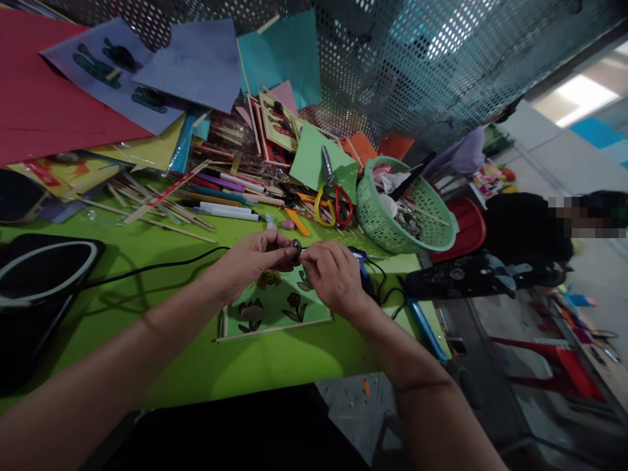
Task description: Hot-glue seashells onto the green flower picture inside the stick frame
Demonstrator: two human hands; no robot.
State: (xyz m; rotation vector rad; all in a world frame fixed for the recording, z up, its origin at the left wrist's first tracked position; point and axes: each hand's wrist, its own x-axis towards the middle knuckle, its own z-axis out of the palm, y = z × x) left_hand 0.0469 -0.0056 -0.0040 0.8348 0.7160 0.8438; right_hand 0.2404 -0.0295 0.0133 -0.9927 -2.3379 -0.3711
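Note:
My left hand pinches a small dark, shiny pebble between thumb and fingers. Close beside it, my right hand has its fingertips pressed together near the pebble's right side; what they hold, if anything, is hidden. Below both hands lies a green card with flower pictures and thin stick edging. Part of the card is covered by my hands. A stone-like piece sits on one of its flowers. Just beyond my left hand are a few small pebbles, one of them pink.
Scissors, pens and thin sticks crowd the table's far side. A green basket of scraps stands at right. A black cable crosses from a black tray-like object. Another person is at far right.

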